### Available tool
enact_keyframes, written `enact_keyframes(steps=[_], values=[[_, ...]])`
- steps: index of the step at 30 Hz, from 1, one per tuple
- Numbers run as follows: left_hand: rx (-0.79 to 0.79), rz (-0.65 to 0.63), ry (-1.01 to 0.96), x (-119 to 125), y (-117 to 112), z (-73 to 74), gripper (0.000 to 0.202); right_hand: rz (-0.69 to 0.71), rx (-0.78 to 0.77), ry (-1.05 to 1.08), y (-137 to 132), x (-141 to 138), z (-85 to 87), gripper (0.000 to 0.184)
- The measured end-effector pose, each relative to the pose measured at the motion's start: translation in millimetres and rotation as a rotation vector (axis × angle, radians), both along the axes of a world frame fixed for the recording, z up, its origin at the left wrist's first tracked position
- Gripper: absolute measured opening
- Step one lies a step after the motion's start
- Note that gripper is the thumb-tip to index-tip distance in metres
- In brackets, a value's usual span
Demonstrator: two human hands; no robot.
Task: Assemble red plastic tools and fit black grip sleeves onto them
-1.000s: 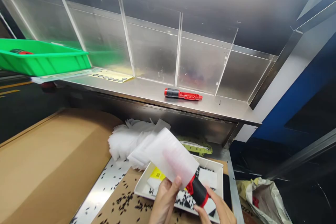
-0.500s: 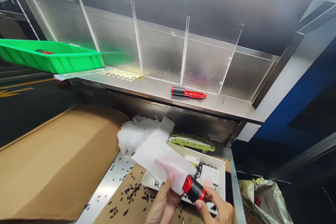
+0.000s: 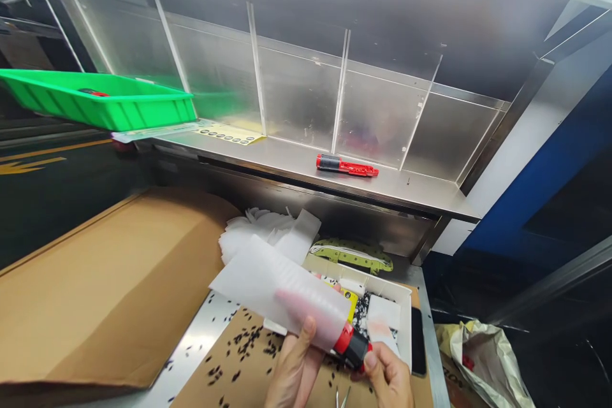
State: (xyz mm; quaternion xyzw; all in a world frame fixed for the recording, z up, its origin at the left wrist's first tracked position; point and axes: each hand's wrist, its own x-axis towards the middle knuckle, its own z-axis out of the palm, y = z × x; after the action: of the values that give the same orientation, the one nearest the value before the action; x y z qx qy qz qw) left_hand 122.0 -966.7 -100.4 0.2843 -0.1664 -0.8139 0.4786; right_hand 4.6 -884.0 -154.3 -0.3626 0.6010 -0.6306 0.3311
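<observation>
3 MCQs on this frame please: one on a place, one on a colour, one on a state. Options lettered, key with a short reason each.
1. Where does the loose red and black tool lie?
A. in the green tray
B. on the steel shelf
C. on the cardboard box

2. What colour is the tray at the upper left?
A. green
B. blue
C. white

3. How far is the held tool inside the white foam sleeve?
A. fully outside it
B. fully hidden in it
C. mostly inside, black and red end sticking out

Key: 1 B, it lies on the steel shelf in front of the clear dividers. 2 A, the tray is bright green. 3 C, the left hand grips the sleeve with red showing through it, while the right hand is at the exposed end.
</observation>
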Motion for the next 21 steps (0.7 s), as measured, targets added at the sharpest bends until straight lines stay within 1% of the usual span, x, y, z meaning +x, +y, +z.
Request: enact_keyframes(steps=[2,3,5,7,9,11,13,15,17,18,19,21], values=[[-0.012,-0.034,-0.028,-1,5,-8.2,0.083,-0.104,-0.050,0.144,1,2,0.5,0.057],[-0.002,-0.046,-0.035,-2,8,-12.2,0.080,-0.172,-0.093,0.248,1,3,1.3,0.054],[0.046,-0.073,-0.026,-5,17,-17.7,0.069,-0.296,-0.216,0.483,0,5,3.8,0.044],[0.103,-0.135,0.033,-9,26,-18.8,0.056,-0.358,-0.356,0.690,-2,5,7.7,0.035],[0.156,-0.225,0.133,-12,32,-17.1,0.050,-0.378,-0.434,0.847,-4,2,12.7,0.028],[0.213,-0.301,0.258,-11,33,-15.9,0.051,-0.382,-0.441,0.964,-5,-3,17.4,0.026],[0.283,-0.325,0.354,-6,28,-17.6,0.051,-0.363,-0.425,1.070,-4,-7,20.5,0.028],[0.323,-0.269,0.353,0,20,-22.0,0.042,-0.312,-0.416,1.154,-3,-9,21.5,0.030],[0.326,-0.146,0.271,6,13,-26.7,0.034,-0.256,-0.387,1.206,-2,-7,20.7,0.029],[0.329,-0.096,0.240,8,12,-28.3,0.033,-0.226,-0.364,1.217,-2,-4,20.0,0.028],[0.345,-0.073,0.229,10,11,-29.3,0.034,-0.194,-0.338,1.224,-2,-1,19.2,0.027],[0.409,-0.101,0.262,11,13,-29.7,0.038,-0.138,-0.284,1.241,-1,5,17.7,0.027]])
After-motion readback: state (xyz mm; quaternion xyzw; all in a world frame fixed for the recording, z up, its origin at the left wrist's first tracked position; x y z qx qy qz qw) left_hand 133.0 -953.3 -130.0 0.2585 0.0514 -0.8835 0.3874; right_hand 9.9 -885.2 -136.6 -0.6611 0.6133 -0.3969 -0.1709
